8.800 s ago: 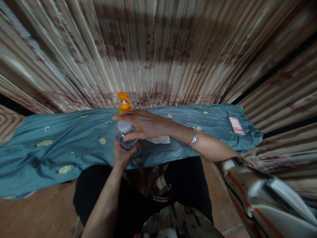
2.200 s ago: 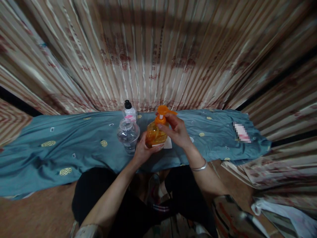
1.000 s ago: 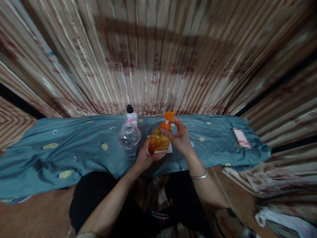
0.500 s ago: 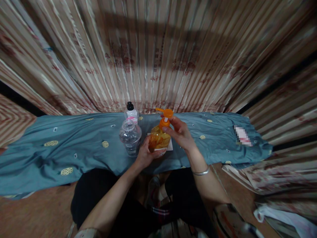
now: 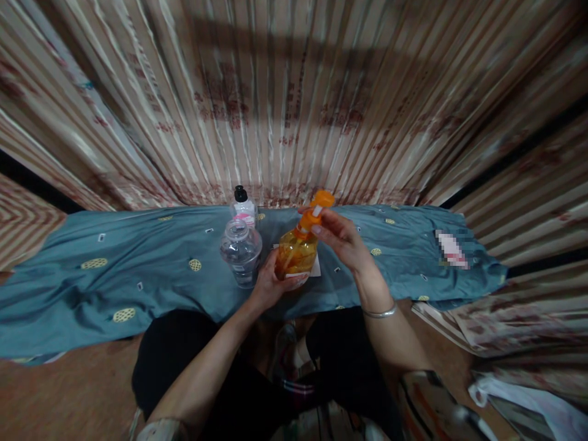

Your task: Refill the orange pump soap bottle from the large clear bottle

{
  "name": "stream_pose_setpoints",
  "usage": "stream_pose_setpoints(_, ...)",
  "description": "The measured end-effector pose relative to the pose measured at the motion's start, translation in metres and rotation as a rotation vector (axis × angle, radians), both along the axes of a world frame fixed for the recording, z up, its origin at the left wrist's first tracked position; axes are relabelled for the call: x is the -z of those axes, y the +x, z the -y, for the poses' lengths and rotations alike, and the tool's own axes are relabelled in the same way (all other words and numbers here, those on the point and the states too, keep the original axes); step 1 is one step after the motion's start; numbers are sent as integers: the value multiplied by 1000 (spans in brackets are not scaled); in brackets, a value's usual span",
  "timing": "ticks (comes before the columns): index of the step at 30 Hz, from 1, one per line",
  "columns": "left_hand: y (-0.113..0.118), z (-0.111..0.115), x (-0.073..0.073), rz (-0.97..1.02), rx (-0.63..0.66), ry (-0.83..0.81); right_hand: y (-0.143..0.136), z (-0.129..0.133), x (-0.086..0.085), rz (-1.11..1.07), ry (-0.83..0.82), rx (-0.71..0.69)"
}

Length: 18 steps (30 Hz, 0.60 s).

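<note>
Across the whole upper part of the frame I see a striped, pleated curtain point(image 5: 294, 98) with faded red print. Below it, running from the left edge to the right of centre, is a blue-green cloth point(image 5: 114, 275) with small yellow oval motifs, spread flat. At the bottom centre are my dark trousers point(image 5: 184, 355), and brown floor shows at the lower left.

Just left of centre on the cloth stands a clear plastic jar point(image 5: 241, 251) with a domed lid, upright. Right behind it, toward the curtain, I see a smaller white bottle point(image 5: 243, 206) with a black cap and a pink label; whether the two touch I cannot tell.

At centre frame is the orange pump bottle point(image 5: 296, 252), tilted a little to the right. My left hand point(image 5: 271, 285) is clamped around its lower body from below and from the left. My right hand point(image 5: 346, 242) is closed with thumb and fingertips on the orange pump head point(image 5: 316, 209) at the neck; a silver bangle point(image 5: 380, 313) sits on that wrist. A bit of white paper point(image 5: 316, 267) peeks out from under the bottle on the cloth.
</note>
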<state>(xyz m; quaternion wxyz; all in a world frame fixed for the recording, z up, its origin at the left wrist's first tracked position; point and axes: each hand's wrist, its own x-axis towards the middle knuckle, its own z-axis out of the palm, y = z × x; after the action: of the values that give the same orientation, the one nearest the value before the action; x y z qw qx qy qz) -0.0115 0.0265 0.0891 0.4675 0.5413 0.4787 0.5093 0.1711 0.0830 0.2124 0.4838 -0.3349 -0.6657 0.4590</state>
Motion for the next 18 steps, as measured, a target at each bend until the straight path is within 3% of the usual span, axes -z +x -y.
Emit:
stream_pose_setpoints(7, 1, 1, -3, 5, 16, -4, 20, -6, -20, -51, 163, 150)
stream_pose_setpoints(12, -1, 0, -1, -10, 7, -10, 61, -19, -61, -141, 468, 374)
stream_pose_setpoints(14, -1, -1, 2, -17, 0, -15, 70, -21, -78, -149, 554, 403)
stream_pose_setpoints(18, 0, -3, 8, -20, -6, -22, 70, -16, -101, -42, 535, 326)
